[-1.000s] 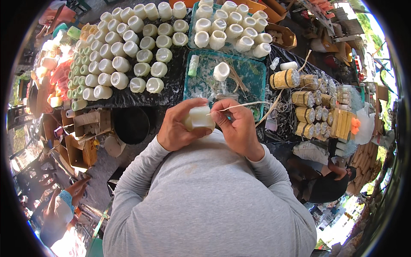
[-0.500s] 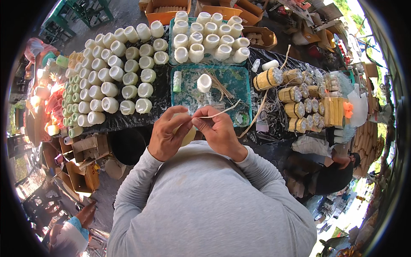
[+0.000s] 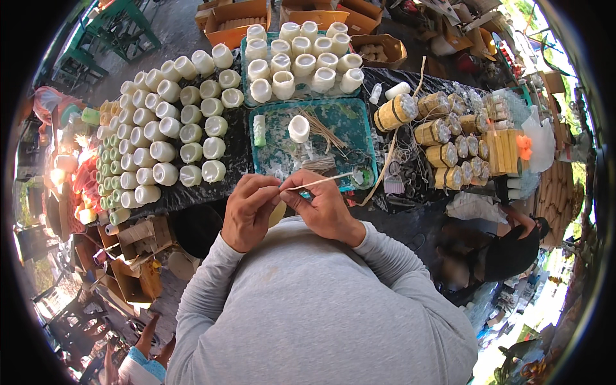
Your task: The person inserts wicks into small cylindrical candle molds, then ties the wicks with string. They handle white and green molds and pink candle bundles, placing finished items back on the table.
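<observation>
My left hand (image 3: 247, 215) and my right hand (image 3: 319, 208) meet fingertip to fingertip in front of my chest. Between them they pinch one end of a thin white wick (image 3: 330, 179); its loose end sticks out to the right over my right hand. Partly hidden below the fingers is a pale yellow rounded thing (image 3: 277, 214), whose kind I cannot make out. Just beyond lies a teal tray (image 3: 360, 128), smeared with white. On it stand a white cup-shaped candle (image 3: 299, 129) and a small green-and-white cylinder (image 3: 259, 131), beside a loose bundle of wicks (image 3: 326, 133).
Rows of white candles (image 3: 163, 151) fill the table's left side. Further candles (image 3: 304, 65) crowd a second tray behind. Dark-banded yellow cylinders (image 3: 396, 112) lie to the right, among strings. Cardboard boxes (image 3: 240, 25) stand beyond. People are at right (image 3: 510, 253) and lower left (image 3: 142, 366).
The loose end of the wick has dipped and lies flatter. My left fingers have drawn closer together at the pinch. The whole view has shifted slightly.
</observation>
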`<state>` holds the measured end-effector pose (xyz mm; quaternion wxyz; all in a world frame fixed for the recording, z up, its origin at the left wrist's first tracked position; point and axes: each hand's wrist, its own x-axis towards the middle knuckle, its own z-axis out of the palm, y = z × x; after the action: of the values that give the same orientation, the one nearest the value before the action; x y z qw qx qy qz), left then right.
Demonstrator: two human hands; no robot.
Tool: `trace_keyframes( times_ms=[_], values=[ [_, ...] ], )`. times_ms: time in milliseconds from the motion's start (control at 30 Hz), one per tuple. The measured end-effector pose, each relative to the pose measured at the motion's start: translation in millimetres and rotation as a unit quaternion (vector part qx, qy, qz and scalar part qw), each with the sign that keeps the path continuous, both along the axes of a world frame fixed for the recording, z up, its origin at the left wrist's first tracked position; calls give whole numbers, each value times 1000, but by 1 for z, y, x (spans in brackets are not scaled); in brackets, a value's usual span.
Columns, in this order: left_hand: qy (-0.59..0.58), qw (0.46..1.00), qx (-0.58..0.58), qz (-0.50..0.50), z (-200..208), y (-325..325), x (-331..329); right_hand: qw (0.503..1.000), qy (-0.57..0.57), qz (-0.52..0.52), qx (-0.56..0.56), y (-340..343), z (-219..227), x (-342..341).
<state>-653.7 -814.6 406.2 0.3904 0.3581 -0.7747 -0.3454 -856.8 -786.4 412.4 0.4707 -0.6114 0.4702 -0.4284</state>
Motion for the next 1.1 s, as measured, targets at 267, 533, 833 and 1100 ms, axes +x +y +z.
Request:
trace_keyframes(
  times_ms=[267, 533, 833, 1100],
  values=[
    [-8, 1000, -1, -8, -4, 1, -6, 999, -16, -16, 29, 7, -10, -2],
    [196, 896, 390, 81, -25, 16, -9, 982, -105, -77, 135, 16, -25, -11],
    [95, 962, 238, 94, -32, 23, -11, 981, 31, -48, -185, 13, -10, -20],
    [127, 954, 264, 63, -27, 25, -10, 995, 82, -7, -52, 5, 22, -15]
  ],
)
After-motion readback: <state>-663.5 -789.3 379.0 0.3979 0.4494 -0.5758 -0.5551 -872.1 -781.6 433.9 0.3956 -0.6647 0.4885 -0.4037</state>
